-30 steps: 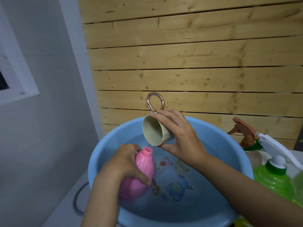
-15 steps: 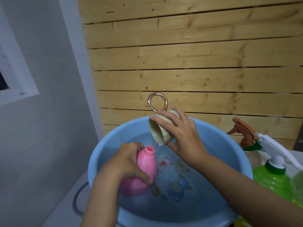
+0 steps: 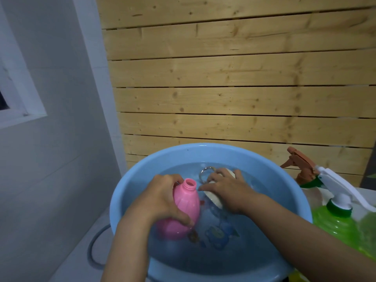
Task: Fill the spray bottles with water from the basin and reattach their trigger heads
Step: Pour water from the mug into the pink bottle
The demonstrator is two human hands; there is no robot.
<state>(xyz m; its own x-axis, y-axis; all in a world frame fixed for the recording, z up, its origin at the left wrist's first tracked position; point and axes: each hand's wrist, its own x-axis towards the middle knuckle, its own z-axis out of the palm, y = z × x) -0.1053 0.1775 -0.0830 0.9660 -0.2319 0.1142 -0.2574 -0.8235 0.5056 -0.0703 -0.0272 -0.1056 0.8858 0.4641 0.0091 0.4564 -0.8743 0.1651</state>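
My two bare hands work inside a round, smooth, pale blue plastic basin [image 3: 203,148] holding clear water, with a faded cartoon print [image 3: 217,235] showing through on its bottom.

My left hand [image 3: 162,198] is wrapped around a glossy pink plastic bottle [image 3: 186,208]. The fingers curl behind its shoulder and the thumb lies across its front. The bottle is bulb-shaped, swelling wide at the base and narrowing to a short threaded neck. It leans with that open, capless neck pointing up and away from me. Its rounded base is down at the water on the basin's left side.

Just to the right, my right hand [image 3: 227,190] grips a matte cream cup [image 3: 213,199] from above, fingers spread and bent over its side. The cup lies tipped on its side, dipped in the water, nearly touching the bottle. A thin, shiny metal ring handle [image 3: 205,173] sticks out from it on the far side.

Outside the basin's right rim stands a ribbed, translucent green spray bottle [image 3: 335,226] with a white trigger head [image 3: 341,186]. An orange-brown trigger head [image 3: 301,161] sits behind it.

The wall behind [image 3: 234,78] is made of knotty, pale wooden slats laid horizontally. A grey hose [image 3: 91,249] loops on the surface at lower left.
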